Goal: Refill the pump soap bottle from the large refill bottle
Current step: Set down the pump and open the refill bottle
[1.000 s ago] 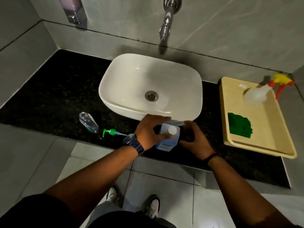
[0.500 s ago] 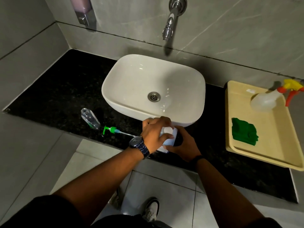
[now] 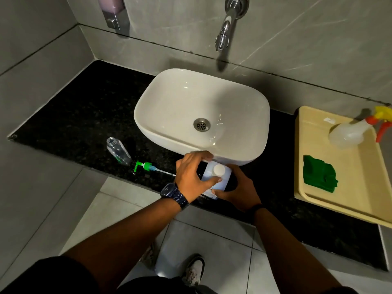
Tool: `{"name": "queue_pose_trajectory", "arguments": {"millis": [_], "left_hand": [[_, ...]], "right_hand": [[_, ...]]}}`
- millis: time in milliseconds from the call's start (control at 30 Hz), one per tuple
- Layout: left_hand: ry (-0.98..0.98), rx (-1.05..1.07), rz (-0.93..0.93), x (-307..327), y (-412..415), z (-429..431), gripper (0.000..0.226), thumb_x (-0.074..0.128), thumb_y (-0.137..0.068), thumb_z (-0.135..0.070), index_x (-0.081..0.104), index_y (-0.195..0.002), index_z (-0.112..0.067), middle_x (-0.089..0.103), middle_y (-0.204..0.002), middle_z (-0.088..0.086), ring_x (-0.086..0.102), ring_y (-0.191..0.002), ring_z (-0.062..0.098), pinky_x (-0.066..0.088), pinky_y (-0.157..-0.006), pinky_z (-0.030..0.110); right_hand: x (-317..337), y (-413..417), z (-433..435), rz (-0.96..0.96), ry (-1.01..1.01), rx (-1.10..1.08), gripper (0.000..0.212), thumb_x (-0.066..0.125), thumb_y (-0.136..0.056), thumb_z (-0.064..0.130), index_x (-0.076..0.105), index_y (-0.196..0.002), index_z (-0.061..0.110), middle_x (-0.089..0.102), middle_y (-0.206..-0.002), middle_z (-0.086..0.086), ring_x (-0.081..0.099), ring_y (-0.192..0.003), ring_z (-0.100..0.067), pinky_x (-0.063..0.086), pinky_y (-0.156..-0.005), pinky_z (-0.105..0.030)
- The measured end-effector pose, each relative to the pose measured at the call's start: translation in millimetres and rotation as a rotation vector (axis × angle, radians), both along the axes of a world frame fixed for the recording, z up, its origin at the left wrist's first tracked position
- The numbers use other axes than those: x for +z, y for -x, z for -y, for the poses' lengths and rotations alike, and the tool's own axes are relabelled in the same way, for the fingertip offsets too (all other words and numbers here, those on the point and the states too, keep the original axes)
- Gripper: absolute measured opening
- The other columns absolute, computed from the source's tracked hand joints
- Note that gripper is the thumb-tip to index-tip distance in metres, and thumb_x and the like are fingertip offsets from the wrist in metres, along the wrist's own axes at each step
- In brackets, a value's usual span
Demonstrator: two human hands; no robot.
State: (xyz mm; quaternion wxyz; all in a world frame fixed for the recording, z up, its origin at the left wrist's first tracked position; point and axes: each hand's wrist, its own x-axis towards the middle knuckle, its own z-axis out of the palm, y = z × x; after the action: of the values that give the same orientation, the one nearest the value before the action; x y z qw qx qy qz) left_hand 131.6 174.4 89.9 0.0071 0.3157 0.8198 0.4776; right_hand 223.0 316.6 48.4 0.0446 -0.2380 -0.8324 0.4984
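Head view: my left hand (image 3: 191,172) and right hand (image 3: 239,187) both curl their fingers round the large translucent white plastic refill bottle (image 3: 222,181). It stands at the front edge of the black speckled stone counter (image 3: 84,115), just before the white ceramic basin (image 3: 180,98), with its round white cap (image 3: 218,169) on. I judge it heavy with liquid, its walls slick and slightly yielding, so I'd hold the body low. The small clear plastic pump bottle (image 3: 118,150) waits open at left, beside the green pump head (image 3: 146,166). The label (image 3: 210,193) under my left thumb is unreadable.
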Motion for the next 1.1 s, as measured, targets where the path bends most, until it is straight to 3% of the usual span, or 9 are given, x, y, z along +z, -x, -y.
{"name": "queue_pose_trajectory", "arguments": {"millis": [67, 133, 233, 433, 567, 767, 900, 1033, 1100], "left_hand": [[0.000, -0.040, 0.010, 2.9, 1.3, -5.8, 0.055, 0.086, -0.058, -0.030, 0.063, -0.106, -0.018, 0.065, -0.109, -0.009, 0.057, -0.106, 0.014, 0.035, -0.092, 0.027], [-0.014, -0.110, 0.039, 7.0, 0.9, -12.4, 0.054, 0.085, -0.062, -0.026, 0.065, -0.111, -0.017, 0.067, -0.112, -0.004, 0.060, -0.108, 0.017, 0.040, -0.099, 0.038], [-0.045, -0.172, 0.075, 12.1, -2.1, -16.9, 0.051, 0.085, -0.063, -0.022, 0.067, -0.110, -0.016, 0.070, -0.108, -0.002, 0.062, -0.103, 0.020, 0.045, -0.092, 0.050], [0.038, -0.020, 0.012, 9.9, 0.6, -3.4, 0.057, 0.087, -0.053, -0.042, 0.067, -0.104, -0.025, 0.061, -0.081, -0.013, 0.056, -0.095, 0.014, 0.036, -0.079, 0.035], [0.141, -0.017, -0.016, 8.1, 3.7, -6.0, 0.039, 0.083, -0.058, -0.046, 0.071, -0.091, -0.028, 0.062, -0.088, -0.008, 0.054, -0.096, 0.016, 0.023, -0.073, 0.027], [0.101, -0.028, -0.052, 17.2, 6.0, -10.0, 0.029, 0.084, -0.053, -0.042, 0.070, -0.068, -0.021, 0.066, -0.073, -0.003, 0.060, -0.079, 0.023, 0.045, -0.072, 0.042], [0.138, 0.000, -0.097, 16.7, 7.2, -7.5, 0.034, 0.084, -0.053, -0.048, 0.070, -0.069, -0.022, 0.065, -0.072, -0.004, 0.059, -0.078, 0.020, 0.043, -0.071, 0.034], [0.149, 0.057, -0.136, 14.6, 9.0, -3.4, 0.048, 0.077, -0.049, -0.067, 0.061, -0.059, -0.023, 0.061, -0.070, -0.007, 0.055, -0.074, 0.015, 0.035, -0.067, 0.028], [0.160, 0.029, -0.142, 14.6, 9.7, -1.3, 0.051, 0.076, -0.047, -0.069, 0.062, -0.070, -0.025, 0.062, -0.077, -0.008, 0.054, -0.080, 0.013, 0.032, -0.069, 0.025]], "right_hand": [[-0.9, 1.2, 0.7, 0.001, 0.000, 0.003, 0.062, 0.075, -0.050, 0.051, 0.045, -0.103, 0.056, 0.056, -0.104, 0.027, 0.052, -0.103, 0.013, 0.039, -0.078, -0.001], [2.0, 1.7, 0.9, 0.001, -0.038, -0.006, 0.067, 0.079, -0.049, 0.045, 0.042, -0.102, 0.063, 0.055, -0.102, 0.032, 0.048, -0.098, 0.023, 0.036, -0.073, 0.005], [3.3, 0.2, -0.4, -0.014, -0.024, 0.012, 0.069, 0.080, -0.051, 0.040, 0.043, -0.104, 0.063, 0.056, -0.106, 0.030, 0.049, -0.103, 0.018, 0.038, -0.077, 0.002], [1.9, 0.3, 1.8, -0.041, 0.030, -0.012, 0.061, 0.078, -0.049, 0.045, 0.049, -0.100, 0.060, 0.061, -0.104, 0.025, 0.056, -0.103, 0.006, 0.045, -0.082, -0.009], [0.5, -1.0, 1.9, -0.042, 0.021, 0.007, 0.067, 0.080, -0.047, 0.048, 0.048, -0.105, 0.061, 0.058, -0.105, 0.034, 0.051, -0.106, 0.012, 0.041, -0.080, -0.002], [3.5, 0.0, 1.7, -0.008, -0.050, 0.044, 0.057, 0.076, -0.052, 0.051, 0.047, -0.102, 0.051, 0.060, -0.099, 0.024, 0.058, -0.101, 0.003, 0.044, -0.081, -0.009], [5.3, -0.4, 0.4, -0.012, -0.047, 0.028, 0.068, 0.084, -0.054, 0.037, 0.043, -0.102, 0.063, 0.055, -0.100, 0.032, 0.048, -0.096, 0.024, 0.038, -0.071, 0.004], [5.7, -0.4, 0.0, -0.010, -0.023, 0.028, 0.065, 0.084, -0.054, 0.037, 0.047, -0.105, 0.056, 0.060, -0.105, 0.022, 0.051, -0.102, 0.014, 0.043, -0.074, -0.003], [5.0, -0.4, -0.2, -0.029, 0.004, 0.019, 0.063, 0.084, -0.054, 0.035, 0.050, -0.103, 0.055, 0.061, -0.106, 0.022, 0.053, -0.101, 0.013, 0.044, -0.074, -0.003]]}}
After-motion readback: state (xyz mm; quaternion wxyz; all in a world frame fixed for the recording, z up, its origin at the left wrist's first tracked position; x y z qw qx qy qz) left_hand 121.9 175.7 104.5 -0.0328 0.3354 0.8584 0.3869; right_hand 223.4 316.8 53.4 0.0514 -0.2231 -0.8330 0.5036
